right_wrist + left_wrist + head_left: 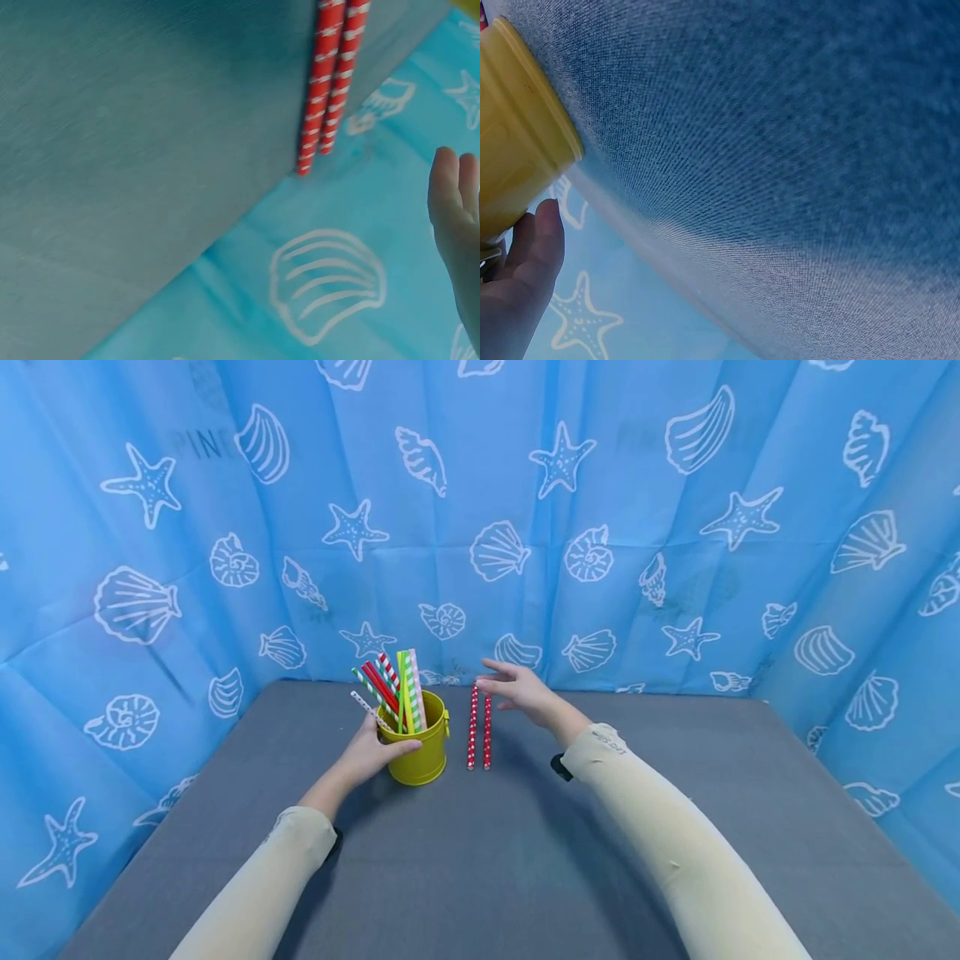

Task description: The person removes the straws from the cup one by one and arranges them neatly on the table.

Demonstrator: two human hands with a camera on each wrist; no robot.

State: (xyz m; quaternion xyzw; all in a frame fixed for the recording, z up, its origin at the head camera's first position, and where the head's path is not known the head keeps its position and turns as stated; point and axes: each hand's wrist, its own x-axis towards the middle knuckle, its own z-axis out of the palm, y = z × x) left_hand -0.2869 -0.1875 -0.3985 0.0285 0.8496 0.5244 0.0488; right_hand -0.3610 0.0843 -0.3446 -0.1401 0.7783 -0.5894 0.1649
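A yellow metal bucket (418,763) stands on the grey table, filled with several paper straws (407,697) in striped and plain colours. My left hand (364,753) grips it from the left side, thumb across the front. In the left wrist view, fingers (546,238) of that hand lie along the bucket wall. Two red straws with white marks, a left one (472,731) and a right one (487,735), lie side by side to the right of the bucket. Over their far ends, my right hand (525,695) is spread with nothing in it.
The grey table (480,868) ends at the back against a blue curtain (480,468) with white shells and starfish. That curtain also runs along both sides. A small handle joint (447,723) sticks out on the bucket's right side.
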